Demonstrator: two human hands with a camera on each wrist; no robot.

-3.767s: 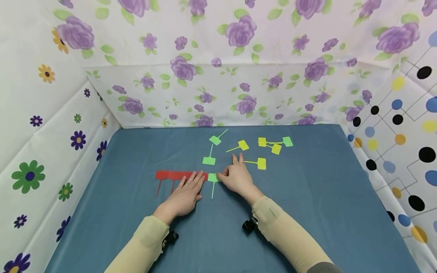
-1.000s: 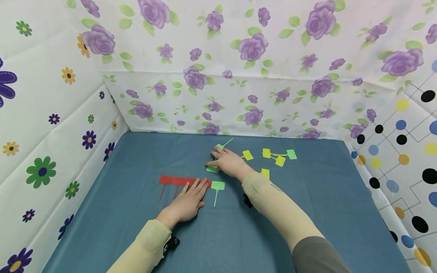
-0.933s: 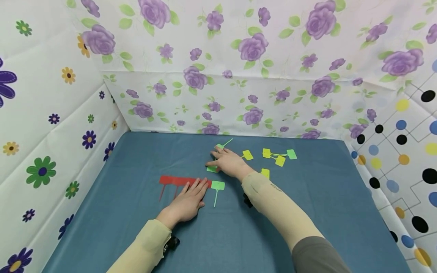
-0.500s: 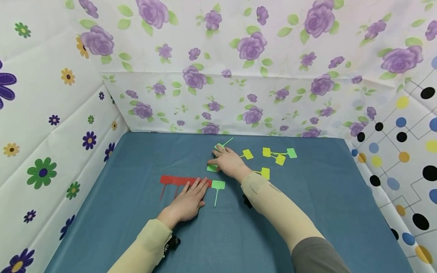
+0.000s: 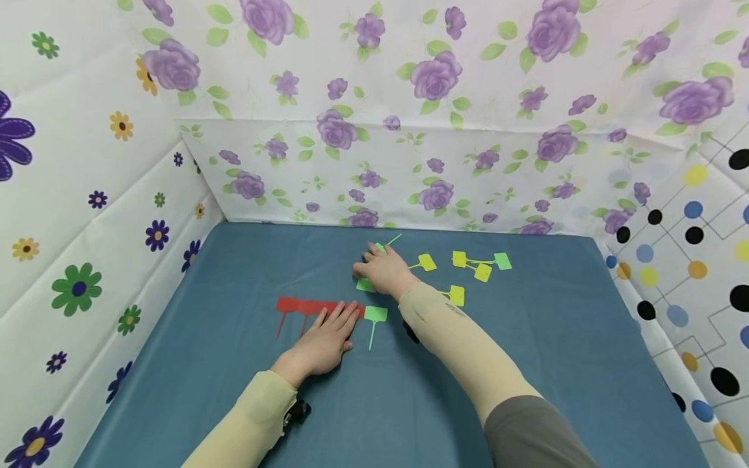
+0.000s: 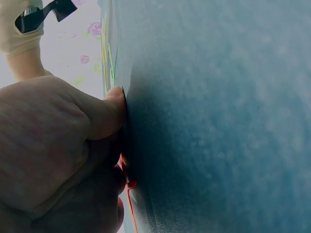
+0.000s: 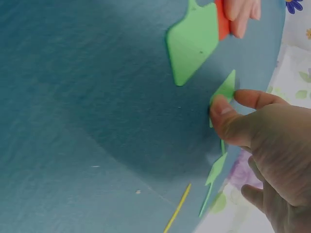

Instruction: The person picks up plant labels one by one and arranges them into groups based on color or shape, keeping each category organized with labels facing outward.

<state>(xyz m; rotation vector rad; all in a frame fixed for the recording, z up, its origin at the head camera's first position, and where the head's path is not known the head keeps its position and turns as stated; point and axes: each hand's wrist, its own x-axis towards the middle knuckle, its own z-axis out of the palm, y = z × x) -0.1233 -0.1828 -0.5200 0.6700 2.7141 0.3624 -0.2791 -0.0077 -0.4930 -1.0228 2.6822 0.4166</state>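
My left hand (image 5: pixel 318 344) lies flat with straight fingers on a row of red plastic plant tags (image 5: pixel 295 304), their thin stems towards me. A green tag (image 5: pixel 376 314) adjoins the right end of this row, stem also towards me. Farther back, my right hand (image 5: pixel 386 270) has thumb and index finger at opposite edges of another green tag (image 7: pixel 226 89), pinching it close over the cloth. Its stem is mostly hidden by the hand in the head view. Just beyond, a further green tag (image 5: pixel 380 247) is partly covered by my fingers.
Right of my right hand lie a yellow tag (image 5: pixel 427 262) and, nearer, another yellow tag (image 5: pixel 457 296). Two yellow tags (image 5: pixel 482 272) and a green tag (image 5: pixel 502 260) overlap at the back right. Flowered cloth walls (image 5: pixel 263 169) border the blue tabletop (image 5: pixel 468 364).
My right hand has gone from the green tag at the row's end to the one farther back, and its fingers have drawn in on it. My left hand stays on the red tags.
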